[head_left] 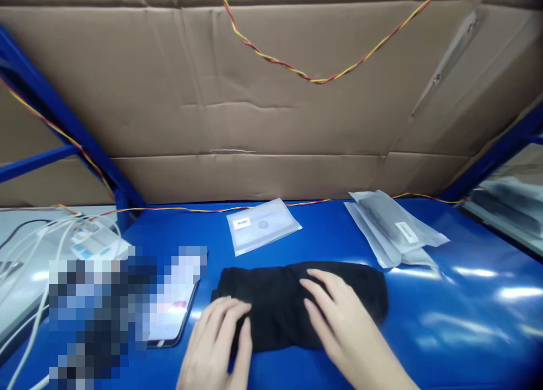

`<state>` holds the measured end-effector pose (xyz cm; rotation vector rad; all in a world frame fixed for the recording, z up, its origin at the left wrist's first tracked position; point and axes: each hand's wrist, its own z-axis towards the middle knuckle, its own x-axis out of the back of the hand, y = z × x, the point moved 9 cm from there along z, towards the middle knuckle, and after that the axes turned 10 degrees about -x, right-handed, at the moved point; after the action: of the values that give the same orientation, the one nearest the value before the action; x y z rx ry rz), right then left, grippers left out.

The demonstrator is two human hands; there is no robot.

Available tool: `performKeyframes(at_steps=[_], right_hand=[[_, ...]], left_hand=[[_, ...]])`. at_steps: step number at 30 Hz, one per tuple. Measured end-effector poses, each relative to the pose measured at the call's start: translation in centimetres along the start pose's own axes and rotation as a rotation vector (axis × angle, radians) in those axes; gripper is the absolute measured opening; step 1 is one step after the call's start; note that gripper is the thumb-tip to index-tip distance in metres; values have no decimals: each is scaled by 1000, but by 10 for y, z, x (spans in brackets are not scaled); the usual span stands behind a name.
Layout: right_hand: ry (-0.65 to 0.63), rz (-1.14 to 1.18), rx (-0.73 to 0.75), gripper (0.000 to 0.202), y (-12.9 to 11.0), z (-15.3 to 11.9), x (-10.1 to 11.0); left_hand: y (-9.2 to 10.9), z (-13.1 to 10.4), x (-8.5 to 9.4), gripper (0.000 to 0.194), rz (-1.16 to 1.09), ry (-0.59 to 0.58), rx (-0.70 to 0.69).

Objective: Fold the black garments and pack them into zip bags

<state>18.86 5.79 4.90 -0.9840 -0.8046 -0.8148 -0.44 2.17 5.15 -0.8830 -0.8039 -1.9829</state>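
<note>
A folded piece of black fabric (275,305) lies lengthwise on the blue tabletop in front of me. My left hand (218,339) rests on its left end, fingers bent and the thumb apart from them. Over the right half, my right hand (339,316) lies with its fingers spread on top of the cloth. Beyond the fabric is a flat, frosted zip bag (271,231) with a small white label. To the right of that, further frosted bags (382,226) overlap, with something dark inside and a barcode label.
A phone (169,316), partly pixelated, lies at the left beside a blurred area. White cables (46,288) tangle at the far left. Blue frame posts (63,101) and a cardboard wall (271,124) enclose the back, where a red-yellow twisted wire (322,81) hangs. Bagged dark items (509,203) sit far right.
</note>
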Motion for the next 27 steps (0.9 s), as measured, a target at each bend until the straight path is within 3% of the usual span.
performKeyframes(at_steps=[3,5,7,11,17,20,23,27], right_hand=[[-82,-50,123,47,-30,2,-36],[-123,-77,134,49,-28,0,-50],[-137,-116,98,50,-11,-4,-54],[-93,-218,-23,53,49,-14,-44],[130,-268,-165,45,139,-18,-2],[79,-192,-126,46,155,-12,5],[26,-214,-78,46,158,-2,4],[58,-387,-32,46,159,12,-1]], left_hand=[[6,8,-36,41,120,-140,-76],[1,4,-55,50,156,-239,-59],[-8,-3,-63,56,165,-281,-9],[-18,-18,-61,63,176,-312,33],[-23,-24,-42,53,54,-310,76],[-36,-24,-27,37,-18,-251,157],[-47,-23,-17,34,16,-158,156],[-55,-27,-26,38,31,-152,137]])
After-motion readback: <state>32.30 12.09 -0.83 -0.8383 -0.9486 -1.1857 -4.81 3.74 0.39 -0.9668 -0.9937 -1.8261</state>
